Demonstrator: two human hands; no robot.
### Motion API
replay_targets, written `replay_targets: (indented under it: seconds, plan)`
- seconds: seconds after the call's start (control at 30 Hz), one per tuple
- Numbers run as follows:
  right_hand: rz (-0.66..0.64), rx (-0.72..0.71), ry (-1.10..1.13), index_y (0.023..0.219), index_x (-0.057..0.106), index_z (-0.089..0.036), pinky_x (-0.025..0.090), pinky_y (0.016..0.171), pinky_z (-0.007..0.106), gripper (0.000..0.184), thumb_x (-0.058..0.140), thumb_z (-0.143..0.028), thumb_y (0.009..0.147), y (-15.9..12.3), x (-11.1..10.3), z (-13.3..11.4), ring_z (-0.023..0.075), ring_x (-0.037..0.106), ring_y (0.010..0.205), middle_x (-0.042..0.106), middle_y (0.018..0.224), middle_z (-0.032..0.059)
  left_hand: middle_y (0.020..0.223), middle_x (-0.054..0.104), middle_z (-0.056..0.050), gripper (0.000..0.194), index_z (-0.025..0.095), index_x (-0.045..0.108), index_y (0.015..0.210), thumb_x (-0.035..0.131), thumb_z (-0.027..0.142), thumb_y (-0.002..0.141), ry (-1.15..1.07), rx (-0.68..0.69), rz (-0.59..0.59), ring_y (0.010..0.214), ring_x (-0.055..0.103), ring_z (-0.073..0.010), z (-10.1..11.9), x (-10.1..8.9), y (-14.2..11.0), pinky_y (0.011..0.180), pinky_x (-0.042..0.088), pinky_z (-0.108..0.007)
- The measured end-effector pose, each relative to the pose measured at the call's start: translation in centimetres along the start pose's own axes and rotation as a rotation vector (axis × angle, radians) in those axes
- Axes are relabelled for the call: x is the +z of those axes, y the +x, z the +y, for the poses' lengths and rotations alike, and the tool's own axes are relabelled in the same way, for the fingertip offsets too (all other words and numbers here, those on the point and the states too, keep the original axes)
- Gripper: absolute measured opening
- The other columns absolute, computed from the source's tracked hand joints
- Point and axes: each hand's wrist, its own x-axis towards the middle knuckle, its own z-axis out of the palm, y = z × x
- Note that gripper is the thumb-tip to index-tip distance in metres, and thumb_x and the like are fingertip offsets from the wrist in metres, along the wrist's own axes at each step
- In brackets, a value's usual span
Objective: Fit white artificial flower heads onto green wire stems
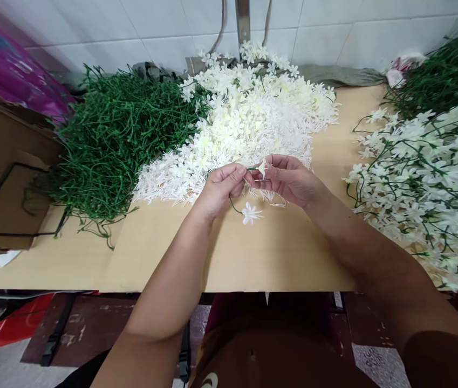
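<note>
My left hand [227, 182] pinches a thin green artificial stem [252, 169] between thumb and fingers, just in front of the flower pile. At the stem's right end is a small white artificial flower [261, 168], pinched by my right hand [287, 177]. A second white flower [250, 214] hangs below my left hand on a curved green branch of the stem. Right behind both hands spreads a heap of loose white and cream flower heads [248, 116]. Part of the stem is hidden inside my left fingers.
A tangled pile of green stems [127, 134] lies on the left, beside a cardboard box [6, 161]. Finished-looking white flowers on stems [435, 178] cover the right side, with more green stems [451, 70] behind. Cardboard [277, 253] covers the table up to its front edge.
</note>
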Motion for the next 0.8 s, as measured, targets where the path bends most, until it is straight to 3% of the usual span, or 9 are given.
replay_targets:
  seconds: [0.37,0.57,0.8]
  plan:
    - [-0.045,-0.016,-0.006,0.067,0.060,-0.017,0.057,0.084,0.034,0.031,0.085,-0.033,0.063,-0.14,0.00,-0.13,0.0110,0.067,0.073,0.069,0.073,-0.0015,0.041,0.022,0.010,0.034,0.014,0.063,0.062,0.076,0.044,0.068,-0.218,-0.058,-0.014,0.036,0.018,-0.0024,0.12,0.46,-0.35,0.039,0.014,-0.020]
    - [-0.004,0.003,-0.062,0.065,0.057,-0.017,0.058,0.081,0.035,0.035,0.086,-0.036,0.059,-0.09,0.25,-0.10,0.0130,0.068,0.073,0.065,0.064,-0.0033,0.041,0.020,0.009,0.039,0.016,0.059,0.058,0.074,0.051,0.066,-0.099,-0.078,-0.023,0.038,0.017,-0.0036,0.07,0.23,-0.06,0.041,0.014,-0.022]
    - [0.047,-0.006,-0.164,0.062,0.058,-0.017,0.059,0.078,0.033,0.041,0.088,-0.043,0.053,-0.02,0.71,-0.05,0.0101,0.065,0.064,0.066,0.061,-0.0030,0.047,0.034,0.006,0.040,0.016,0.052,0.057,0.069,0.051,0.067,0.034,-0.090,-0.024,0.042,0.020,-0.0036,-0.29,0.16,0.29,0.045,0.013,-0.024]
